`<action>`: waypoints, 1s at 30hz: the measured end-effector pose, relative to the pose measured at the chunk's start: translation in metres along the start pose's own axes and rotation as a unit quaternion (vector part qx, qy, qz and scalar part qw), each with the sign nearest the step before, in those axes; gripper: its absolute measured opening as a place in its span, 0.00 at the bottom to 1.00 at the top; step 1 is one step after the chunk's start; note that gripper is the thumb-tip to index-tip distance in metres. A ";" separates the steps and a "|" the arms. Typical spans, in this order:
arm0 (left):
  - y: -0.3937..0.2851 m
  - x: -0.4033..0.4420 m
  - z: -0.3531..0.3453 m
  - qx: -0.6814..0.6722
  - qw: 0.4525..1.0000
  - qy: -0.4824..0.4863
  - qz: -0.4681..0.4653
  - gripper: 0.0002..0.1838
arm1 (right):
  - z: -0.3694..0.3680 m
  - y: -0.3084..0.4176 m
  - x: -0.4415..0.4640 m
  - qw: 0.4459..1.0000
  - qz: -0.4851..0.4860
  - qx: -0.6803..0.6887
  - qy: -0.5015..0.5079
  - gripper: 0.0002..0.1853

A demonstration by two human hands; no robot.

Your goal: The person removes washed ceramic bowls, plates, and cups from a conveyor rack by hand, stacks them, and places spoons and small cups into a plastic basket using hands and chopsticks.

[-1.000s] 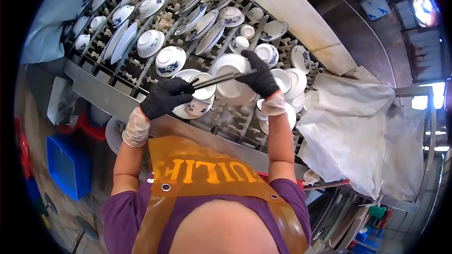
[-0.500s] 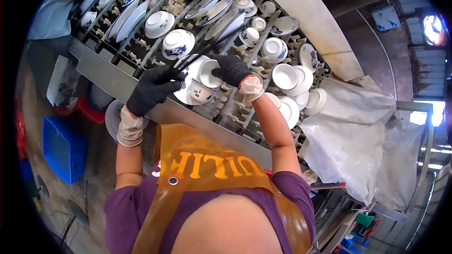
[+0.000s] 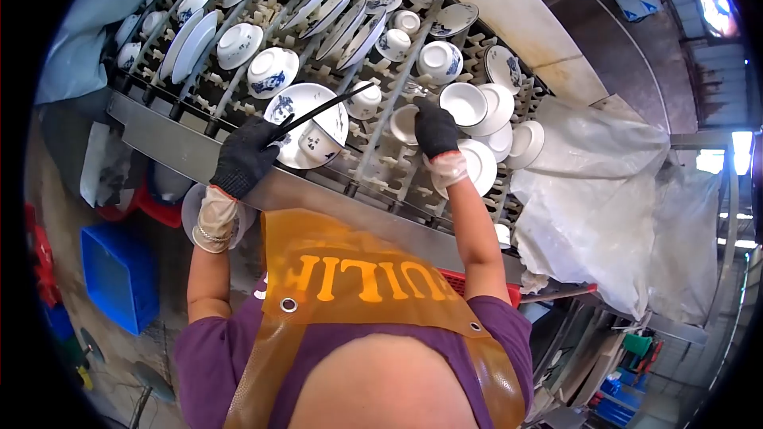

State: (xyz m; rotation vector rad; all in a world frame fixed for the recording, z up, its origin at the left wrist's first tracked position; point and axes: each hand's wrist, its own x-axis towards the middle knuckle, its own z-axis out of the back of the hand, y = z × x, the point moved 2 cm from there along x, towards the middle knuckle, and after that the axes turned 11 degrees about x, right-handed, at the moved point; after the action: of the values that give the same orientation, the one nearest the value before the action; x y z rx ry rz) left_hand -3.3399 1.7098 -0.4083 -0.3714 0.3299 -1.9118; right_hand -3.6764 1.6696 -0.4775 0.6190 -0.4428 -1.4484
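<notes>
My left hand, in a black glove, is closed round black chopsticks that point up to the right. Beside its fingertips is a white plate with blue decoration; a small patterned cup lies tipped on it. Whether the hand also touches the plate is hidden. My right hand, also black-gloved, is between a small white bowl and a white bowl on stacked plates. Its fingertips are mostly hidden, so its grip is unclear. An upturned small bowl sits on the pegged rack between the hands.
The pegged conveyor rack carries leaning plates and upturned bowls. A metal edge runs along my side. Plastic sheeting hangs at right. A blue bin stands on the floor at left.
My right hand has let go of the small white bowl, which now sits upturned on the rack, and has moved right toward the stacked dishes. My left hand still holds the chopsticks. The view has shifted.
</notes>
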 end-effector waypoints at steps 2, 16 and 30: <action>0.006 -0.005 0.006 -0.023 1.000 -0.016 0.006 0.14 | 0.018 0.035 -0.031 0.980 0.080 -0.044 -0.179 0.21; -0.023 -0.009 -0.006 -0.076 0.993 -0.004 0.093 0.16 | -0.030 0.065 -0.077 0.855 0.000 0.509 0.101 0.25; -0.057 0.013 -0.069 0.191 0.979 0.024 -0.074 0.24 | 0.040 -0.055 0.037 0.975 -0.029 -0.194 -0.103 0.20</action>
State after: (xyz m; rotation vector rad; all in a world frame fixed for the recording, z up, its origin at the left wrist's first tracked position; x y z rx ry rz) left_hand -3.4209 1.7213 -0.4471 -0.0942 -0.0385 -2.0782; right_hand -3.7405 1.6272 -0.4846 0.1698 -0.2911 -1.6084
